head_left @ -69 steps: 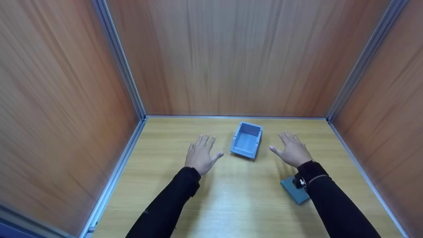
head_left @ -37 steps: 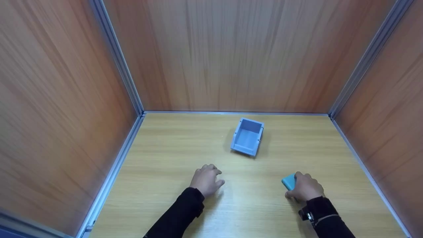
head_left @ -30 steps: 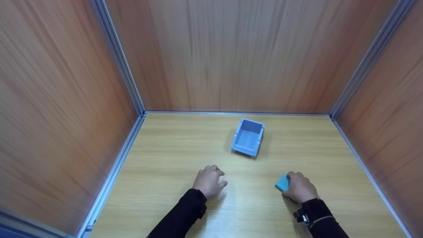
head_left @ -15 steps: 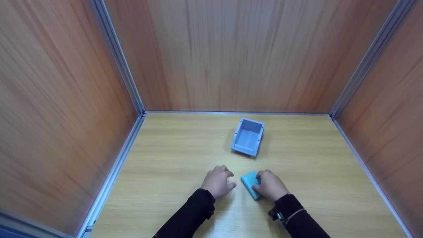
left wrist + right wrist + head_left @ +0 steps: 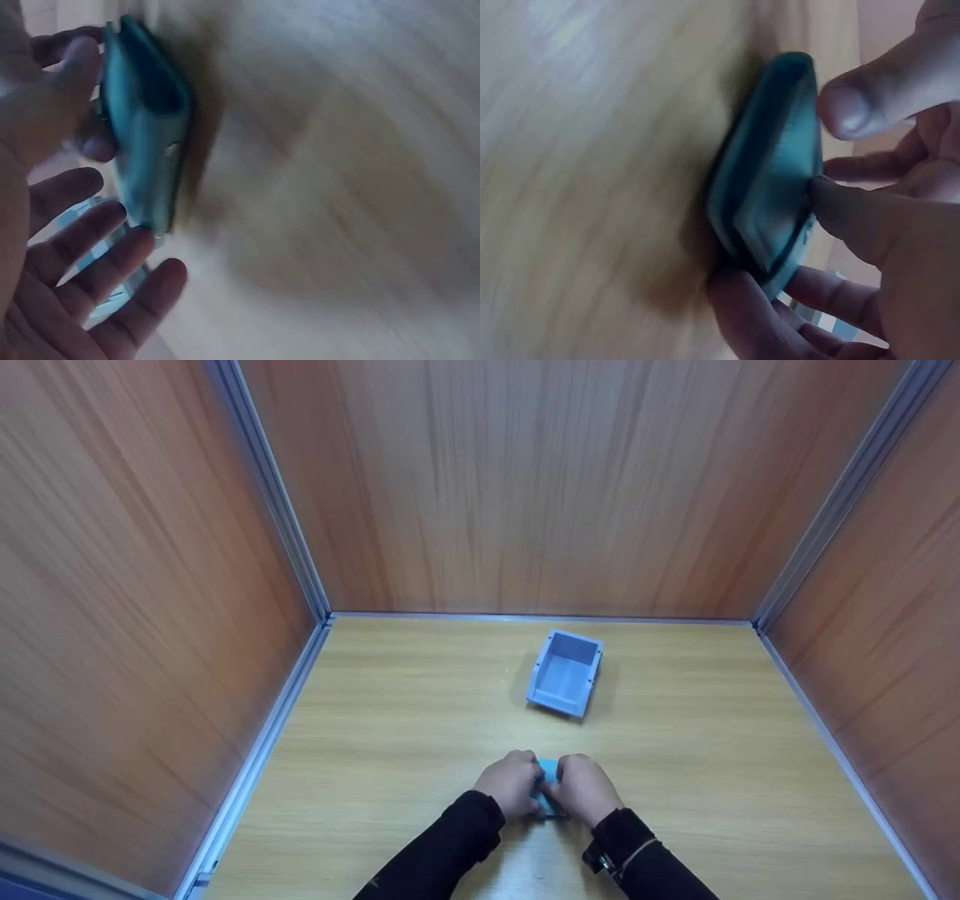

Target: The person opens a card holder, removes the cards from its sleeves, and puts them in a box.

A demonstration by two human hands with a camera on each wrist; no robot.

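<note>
A small teal case (image 5: 548,770) is held between my two hands just above the near middle of the wooden table (image 5: 390,735). My right hand (image 5: 586,790) grips it: in the right wrist view the thumb (image 5: 847,105) sits near the top edge of the case (image 5: 772,172) and fingers curl under it. My left hand (image 5: 512,784) meets it from the left. In the blurred left wrist view, its thumb is at the upper end of the case (image 5: 142,127) and a fingertip (image 5: 139,238) touches the lower end. Both arms wear black sleeves.
An empty blue plastic bin (image 5: 556,705) stands on the table beyond the hands, slightly turned. Wood-grain walls with metal corner rails (image 5: 296,562) close in the table on the left, back and right.
My right hand pulled back from beside the bin, took the teal case at the right and carried it left to the middle. My left hand drew back and closed in on it.
</note>
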